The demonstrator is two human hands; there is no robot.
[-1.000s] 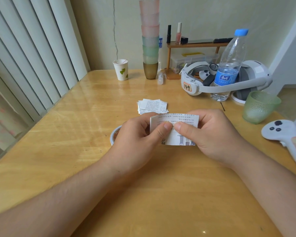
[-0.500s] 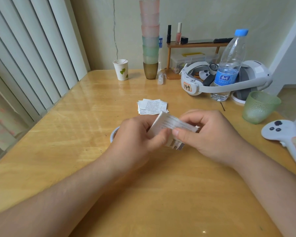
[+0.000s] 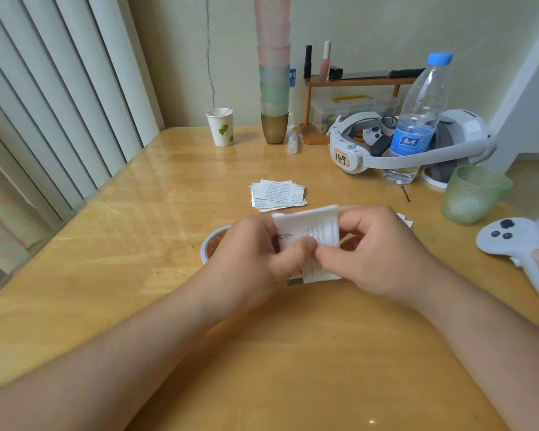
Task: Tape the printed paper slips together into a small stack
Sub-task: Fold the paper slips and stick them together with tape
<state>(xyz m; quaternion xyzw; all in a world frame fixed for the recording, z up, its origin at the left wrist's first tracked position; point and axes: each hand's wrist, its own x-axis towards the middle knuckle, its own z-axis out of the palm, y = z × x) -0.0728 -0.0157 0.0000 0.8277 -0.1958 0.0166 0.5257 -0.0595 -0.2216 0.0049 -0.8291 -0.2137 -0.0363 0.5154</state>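
Both hands meet at frame centre over the desk [image 3: 137, 275]: left hand [image 3: 255, 253] and right hand [image 3: 377, 253], thumbs touching, each pinching the same printed paper slip [image 3: 311, 231]. The slip is held above the surface, its long axis running roughly 12 to 6 o'clock, top edge curling toward 12. Whether tape is on it cannot be told. The remaining pile of slips [image 3: 277, 194] lies flat at 12 o'clock from the hands, near and about equally reachable, slightly closer to the left. A roll, probably tape [image 3: 212, 244], sits at 9 o'clock, half hidden by the left hand. Green glass cup [image 3: 473, 194] and white controller [image 3: 517, 244] stand at 3 o'clock; water bottle [image 3: 417, 119] and headset [image 3: 355, 154] at 1 o'clock. Path to the pile looks unobstructed.
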